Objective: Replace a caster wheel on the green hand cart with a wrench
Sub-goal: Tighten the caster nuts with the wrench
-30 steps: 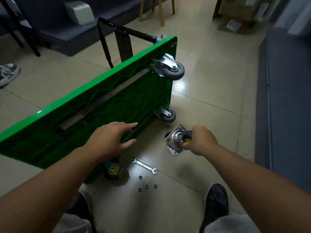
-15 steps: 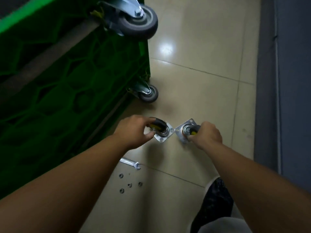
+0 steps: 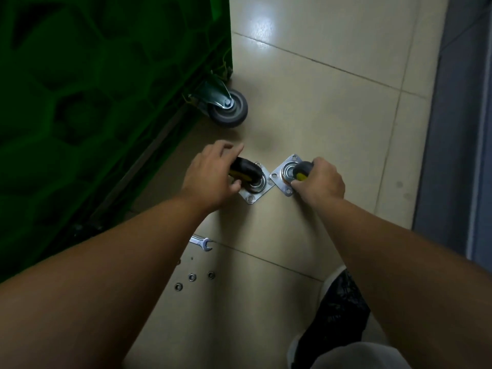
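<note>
— Beside the green hand cart (image 3: 106, 102), to its right on the floor tiles (image 3: 319, 102): two loose casters, their plates nearly corner to corner.
— Grip?
— Noted: the left hand (image 3: 210, 177) holds the left caster (image 3: 254, 183) by its black-and-yellow wheel, thumb under, fingers over. The right hand (image 3: 319, 182) is clamped round the wheel of the right caster (image 3: 285, 173).
— Cart?
— Ribbed underside showing. One grey wheel (image 3: 229, 110) is mounted at its lower corner and touches the floor.
— Tools?
— One wrench (image 3: 202, 243) lies untouched on the floor, nearer the person than the cart's corner. Loose nuts (image 3: 192, 277) sit just past it, and a dark shoe (image 3: 335, 310) is farther out.
</note>
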